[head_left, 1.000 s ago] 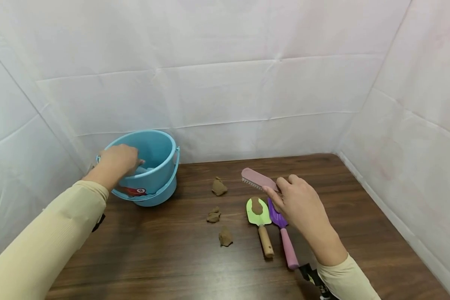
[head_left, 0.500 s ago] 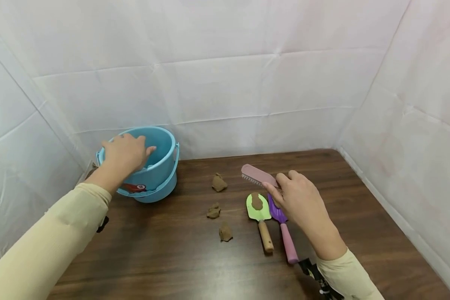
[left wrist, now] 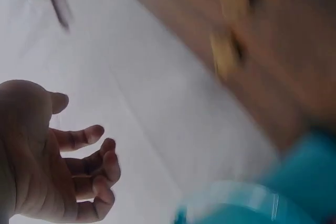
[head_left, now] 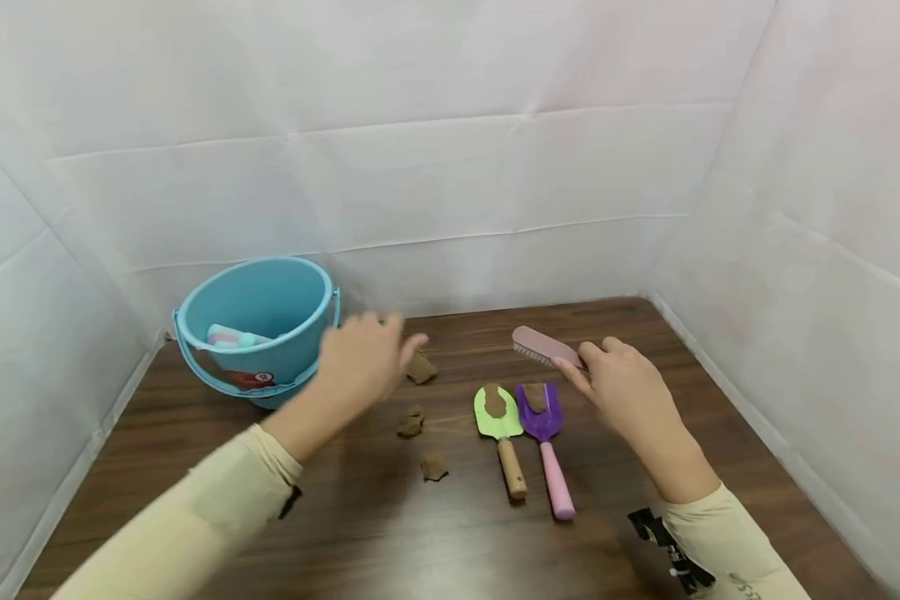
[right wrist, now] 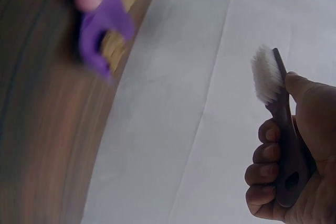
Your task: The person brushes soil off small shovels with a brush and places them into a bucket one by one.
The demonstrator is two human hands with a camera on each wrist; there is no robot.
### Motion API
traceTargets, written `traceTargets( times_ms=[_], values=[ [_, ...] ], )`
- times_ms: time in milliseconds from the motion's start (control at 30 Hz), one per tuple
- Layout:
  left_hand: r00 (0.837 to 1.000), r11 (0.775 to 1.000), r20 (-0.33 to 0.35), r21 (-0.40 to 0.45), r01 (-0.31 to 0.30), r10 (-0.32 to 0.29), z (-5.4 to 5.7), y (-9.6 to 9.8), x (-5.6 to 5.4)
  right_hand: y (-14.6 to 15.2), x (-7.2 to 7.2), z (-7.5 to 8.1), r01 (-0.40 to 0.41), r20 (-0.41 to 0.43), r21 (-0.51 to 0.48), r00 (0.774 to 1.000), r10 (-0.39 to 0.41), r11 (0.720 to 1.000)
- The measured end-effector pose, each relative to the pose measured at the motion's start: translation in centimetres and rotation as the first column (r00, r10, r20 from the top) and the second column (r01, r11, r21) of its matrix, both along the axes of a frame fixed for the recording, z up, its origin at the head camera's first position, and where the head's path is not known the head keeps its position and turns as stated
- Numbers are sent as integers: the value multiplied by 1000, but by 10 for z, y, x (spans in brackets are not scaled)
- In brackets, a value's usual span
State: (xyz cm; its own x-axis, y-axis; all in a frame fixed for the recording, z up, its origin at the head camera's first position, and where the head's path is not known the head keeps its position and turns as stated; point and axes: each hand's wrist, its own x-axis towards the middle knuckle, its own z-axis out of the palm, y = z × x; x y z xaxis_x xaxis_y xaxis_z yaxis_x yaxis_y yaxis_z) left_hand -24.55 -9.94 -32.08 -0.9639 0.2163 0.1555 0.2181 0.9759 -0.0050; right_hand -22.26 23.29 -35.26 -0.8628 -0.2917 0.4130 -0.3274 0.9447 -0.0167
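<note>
My left hand (head_left: pixel 363 358) is in the air to the right of the blue bucket (head_left: pixel 270 287), blurred, with nothing in it. In the left wrist view the fingers of this hand (left wrist: pixel 52 171) are loosely bent and apart. My right hand (head_left: pixel 630 387) grips a pink brush (head_left: pixel 546 345) by its handle, above the right side of the table. White bristles (right wrist: pixel 265 77) show in the right wrist view, where the fingers wrap the handle. Below the brush lie a green trowel (head_left: pixel 508 425) with a wooden handle and a purple shovel (head_left: pixel 543 427) with a pink handle, each bearing a brown lump.
Three brown lumps, a far one (head_left: pixel 422 369), a middle one (head_left: pixel 410 423) and a near one (head_left: pixel 434 467), lie on the dark wooden table (head_left: pixel 330 533). A pink, white and teal object (head_left: pixel 232 337) rests inside the bucket. White cloth walls (head_left: pixel 435 183) enclose the table.
My left hand has come up out of the bucket and swung right, uncovering the object inside. My right hand still holds the brush, now slightly farther right, so the purple shovel shows fully.
</note>
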Motion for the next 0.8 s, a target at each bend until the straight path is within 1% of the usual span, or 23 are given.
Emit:
traceTargets(
  times_ms=[67,167,233,333,400,467,633,800],
  values=[
    [998,999,47,18,42,-43,-20,21,8,6,0,-1,24,16,8,1000,-24,1000],
    [989,992,98,59,108,-113,-51,49,22,13,-1,-4,49,41,13,998,-49,999],
    [980,983,117,99,152,-163,-69,64,32,16,-1,-5,66,57,14,996,-66,998],
    [962,963,127,157,220,-241,-91,82,44,20,-1,-7,82,73,14,994,-83,997],
    [951,953,137,169,252,-276,-101,89,50,21,0,-7,83,77,14,994,-84,996],
    [945,949,146,166,268,-293,-108,95,53,21,0,-7,80,73,12,994,-80,997],
    [947,959,175,140,245,-268,-120,101,51,21,1,-5,77,70,10,995,-78,997],
    [950,967,193,120,224,-244,-126,103,47,19,1,-4,74,77,5,994,-74,997]
  ],
)
